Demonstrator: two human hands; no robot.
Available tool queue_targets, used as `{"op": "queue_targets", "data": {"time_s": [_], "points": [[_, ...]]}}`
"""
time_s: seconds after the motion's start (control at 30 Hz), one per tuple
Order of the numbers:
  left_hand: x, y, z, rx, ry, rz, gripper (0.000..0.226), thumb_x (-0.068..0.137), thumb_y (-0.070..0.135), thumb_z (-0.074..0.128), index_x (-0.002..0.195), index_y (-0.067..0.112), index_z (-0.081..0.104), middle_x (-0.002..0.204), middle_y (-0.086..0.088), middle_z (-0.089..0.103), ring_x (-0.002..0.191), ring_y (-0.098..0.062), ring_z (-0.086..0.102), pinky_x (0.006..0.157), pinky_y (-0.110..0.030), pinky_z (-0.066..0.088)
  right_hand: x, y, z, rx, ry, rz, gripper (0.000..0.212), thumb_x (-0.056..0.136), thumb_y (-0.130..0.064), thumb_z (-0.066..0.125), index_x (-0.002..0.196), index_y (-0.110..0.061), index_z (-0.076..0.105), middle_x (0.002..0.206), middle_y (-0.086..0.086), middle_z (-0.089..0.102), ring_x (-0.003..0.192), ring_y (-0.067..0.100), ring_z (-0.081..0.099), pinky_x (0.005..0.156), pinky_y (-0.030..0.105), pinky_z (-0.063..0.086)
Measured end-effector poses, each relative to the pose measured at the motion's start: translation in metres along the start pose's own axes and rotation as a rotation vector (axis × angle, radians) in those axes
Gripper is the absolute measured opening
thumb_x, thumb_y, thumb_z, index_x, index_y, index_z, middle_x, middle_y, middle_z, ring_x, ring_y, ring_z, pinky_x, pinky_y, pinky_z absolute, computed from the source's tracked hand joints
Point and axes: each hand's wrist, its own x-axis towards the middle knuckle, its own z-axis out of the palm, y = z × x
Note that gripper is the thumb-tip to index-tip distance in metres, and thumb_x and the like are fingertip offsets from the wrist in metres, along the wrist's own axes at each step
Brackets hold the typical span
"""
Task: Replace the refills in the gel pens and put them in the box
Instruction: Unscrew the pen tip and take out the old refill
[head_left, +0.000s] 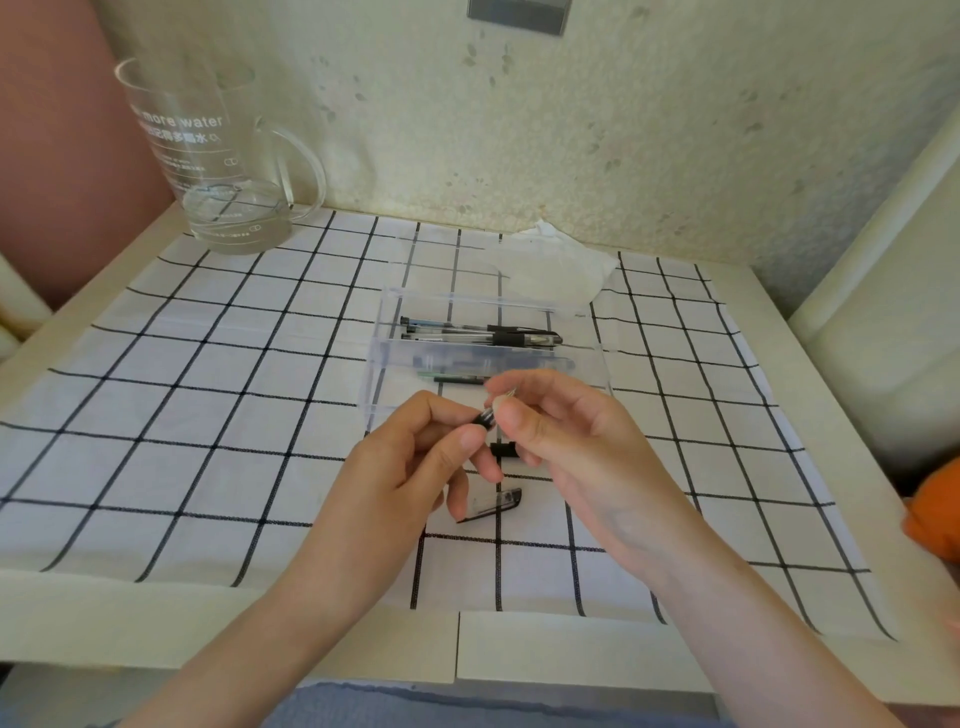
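Note:
My left hand (415, 462) grips a gel pen (485, 418) by its black grip section, over the middle of the checked cloth. My right hand (561, 441) pinches the pen's clear tip end, where a thin metal point sticks up. The pen's barrel is mostly hidden by my fingers. A clear pen cap (493, 505) with a black end lies on the cloth below my hands. A small black piece (505, 450) shows between my hands. The clear plastic box (379, 358) stands just beyond, with several gel pens (488, 335) and refills lying in it.
A glass pitcher (218, 156) holding a little water stands at the back left. A crumpled white tissue (556, 265) lies behind the box. The black-and-white checked cloth (208, 415) covers the table. Something orange (935, 514) shows at the right edge.

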Motion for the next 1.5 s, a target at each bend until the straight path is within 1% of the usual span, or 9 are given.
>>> {"op": "queue_targets", "data": {"time_s": [0.1,0.27,0.43,0.6,0.77,0.93,1.1,1.27,1.5], "points": [[-0.0007,0.0000,0.0010,0.005,-0.002,-0.002,0.020,0.081,0.031,0.049,0.088,0.016,0.059,0.069,0.002,0.068,0.048,-0.007,0.049,0.047,-0.010,0.036,-0.0005,0.0014,0.0008,0.029,0.011,-0.013,0.019,0.069,-0.027,0.067,0.084,-0.015,0.066,0.073,-0.012,0.065,0.063,-0.002,0.057,0.059,0.010,0.042],[-0.0004,0.0008,0.0003,-0.001,0.005,-0.001,0.022,0.081,0.031,0.049,0.090,0.014,0.059,0.069,0.002,0.068,0.048,-0.007,0.049,0.048,-0.011,0.036,0.0002,-0.0005,-0.0014,0.000,-0.011,0.003,0.021,0.076,-0.027,0.072,0.096,-0.021,0.072,0.086,-0.008,0.068,0.075,0.000,0.059,0.066,0.019,0.039],[-0.0016,0.0004,0.0014,0.010,-0.002,-0.013,0.019,0.079,0.032,0.050,0.088,0.018,0.060,0.069,0.002,0.068,0.048,-0.006,0.049,0.050,-0.013,0.039,-0.0008,0.0010,-0.0003,-0.009,0.018,0.004,0.017,0.070,-0.030,0.068,0.083,-0.019,0.068,0.071,-0.013,0.063,0.061,-0.002,0.054,0.065,0.021,0.037],[-0.0005,0.0013,0.0000,0.016,0.007,-0.011,0.022,0.080,0.032,0.050,0.090,0.015,0.059,0.069,0.002,0.068,0.048,-0.007,0.049,0.050,-0.012,0.039,0.0003,-0.0023,-0.0029,-0.007,-0.022,0.007,0.022,0.077,-0.024,0.070,0.099,-0.021,0.072,0.086,-0.008,0.068,0.075,-0.001,0.059,0.063,0.017,0.040],[-0.0013,0.0006,0.0010,0.021,0.003,-0.004,0.019,0.080,0.031,0.050,0.088,0.017,0.059,0.069,0.002,0.068,0.048,-0.006,0.049,0.049,-0.010,0.038,0.0002,0.0010,-0.0039,-0.042,0.012,0.016,0.016,0.072,-0.029,0.073,0.085,-0.019,0.069,0.074,-0.013,0.066,0.065,-0.001,0.057,0.065,0.022,0.037],[-0.0008,0.0010,0.0002,0.008,0.007,-0.013,0.020,0.080,0.032,0.050,0.089,0.017,0.059,0.070,0.001,0.068,0.049,-0.008,0.049,0.050,-0.012,0.039,-0.0001,-0.0031,-0.0061,-0.042,-0.026,0.017,0.019,0.076,-0.026,0.070,0.094,-0.023,0.073,0.088,-0.007,0.070,0.075,0.001,0.057,0.064,0.020,0.038],[-0.0014,0.0008,0.0006,0.016,0.003,-0.016,0.019,0.079,0.032,0.050,0.088,0.018,0.059,0.070,0.001,0.068,0.048,-0.006,0.049,0.050,-0.011,0.039,0.0013,0.0018,-0.0052,-0.060,0.007,0.003,0.007,0.071,-0.025,0.071,0.078,-0.024,0.070,0.076,-0.010,0.068,0.068,0.000,0.058,0.064,0.020,0.037],[-0.0004,0.0010,-0.0001,0.020,0.010,-0.015,0.021,0.080,0.032,0.050,0.090,0.016,0.059,0.070,0.001,0.068,0.049,-0.007,0.049,0.051,-0.013,0.040,-0.0002,-0.0047,-0.0075,-0.051,-0.034,0.005,0.023,0.076,-0.025,0.073,0.098,-0.019,0.072,0.088,-0.008,0.069,0.067,-0.002,0.056,0.063,0.020,0.038],[-0.0018,-0.0001,0.0011,0.025,0.001,-0.015,0.017,0.081,0.031,0.050,0.088,0.019,0.059,0.071,0.001,0.068,0.049,-0.006,0.050,0.052,-0.012,0.041,0.0000,-0.0015,-0.0059,-0.076,-0.021,-0.003,0.015,0.076,-0.022,0.066,0.090,-0.018,0.071,0.074,-0.013,0.067,0.062,-0.002,0.055,0.065,0.023,0.037]]}}
